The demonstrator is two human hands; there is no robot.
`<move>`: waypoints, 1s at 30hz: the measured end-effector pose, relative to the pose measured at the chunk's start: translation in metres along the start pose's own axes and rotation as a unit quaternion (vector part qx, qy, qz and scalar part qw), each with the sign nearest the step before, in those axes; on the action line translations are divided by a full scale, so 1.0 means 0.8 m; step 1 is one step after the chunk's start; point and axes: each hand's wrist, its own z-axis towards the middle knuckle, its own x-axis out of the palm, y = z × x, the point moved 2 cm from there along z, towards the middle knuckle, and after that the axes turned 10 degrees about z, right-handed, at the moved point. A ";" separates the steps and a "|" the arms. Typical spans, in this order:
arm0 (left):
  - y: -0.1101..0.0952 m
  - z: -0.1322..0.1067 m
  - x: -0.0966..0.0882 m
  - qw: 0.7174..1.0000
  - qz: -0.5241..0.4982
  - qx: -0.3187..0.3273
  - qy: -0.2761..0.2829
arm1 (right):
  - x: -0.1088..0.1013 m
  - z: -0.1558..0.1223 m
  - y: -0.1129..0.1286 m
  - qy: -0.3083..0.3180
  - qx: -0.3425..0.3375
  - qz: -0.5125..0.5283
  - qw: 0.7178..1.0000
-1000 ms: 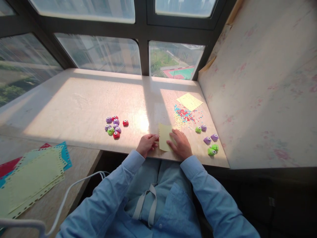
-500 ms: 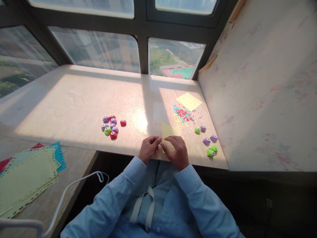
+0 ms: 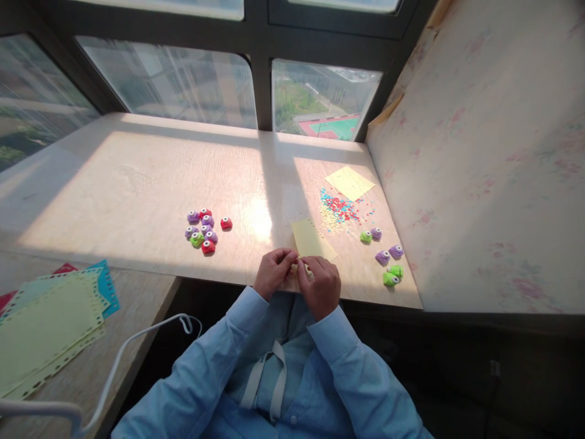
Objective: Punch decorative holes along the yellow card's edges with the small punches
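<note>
Sunlit tabletop (image 3: pixel 159 177), paper (image 3: pixel 311 238) partly behind fingers (image 3: pixel 316 264)

paper sheet (image 3: pixel 311 239) | look: pale yellow, thin, straight-edged | pose: looks mostly flat, turned at a slant | place: on the near-left side of the scattered confetti (image 3: pixel 339 210), just beside its yellow bits | near end: partly covered, its state hard to tell

1. On the surface (image 3: pixel 150 171), behind the right hand (image 3: pixel 320 283): sheet (image 3: pixel 308 236).
2. Left of it: figures (image 3: pixel 206 230); right: more figures (image 3: pixel 382 258).
3. Behind, rightward: dots (image 3: pixel 340 209), then card (image 3: pixel 350 183).
4. On the side surface (image 3: pixel 141 292), far left: papers (image 3: pixel 50 326).
</note>
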 end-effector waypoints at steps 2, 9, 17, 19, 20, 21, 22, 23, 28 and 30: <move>0.000 0.000 0.001 1.000 0.010 0.014 -0.006 | 0.000 0.000 -0.001 -0.009 0.002 -0.001 1.000; -0.001 -0.003 0.006 0.998 0.024 0.040 -0.035 | 0.003 -0.004 -0.002 -0.028 0.005 -0.006 1.000; -0.003 -0.006 0.006 0.998 0.043 0.037 -0.035 | 0.005 -0.002 -0.002 -0.035 0.017 0.016 0.999; -0.003 -0.006 0.006 0.998 0.042 0.038 -0.028 | 0.006 -0.002 -0.004 -0.040 0.019 0.015 0.999; -0.003 -0.006 0.006 0.998 0.041 0.039 -0.026 | 0.006 -0.002 -0.005 -0.042 0.019 0.015 0.999; -0.003 -0.005 0.006 0.998 0.041 0.041 -0.026 | 0.007 -0.002 -0.005 -0.044 0.019 0.014 0.999; -0.003 -0.005 0.006 0.998 0.041 0.044 -0.027 | 0.007 -0.002 -0.006 -0.045 0.017 0.013 0.999; -0.003 -0.005 0.006 0.998 0.043 0.047 -0.028 | 0.007 -0.003 -0.006 -0.048 0.015 0.012 0.999; -0.002 -0.007 0.011 0.995 0.060 0.068 -0.047 | 0.007 -0.004 -0.004 -0.066 -0.004 0.006 0.998; -0.002 -0.009 0.013 0.994 0.062 0.072 -0.057 | 0.007 -0.004 -0.003 -0.070 -0.005 0.005 0.998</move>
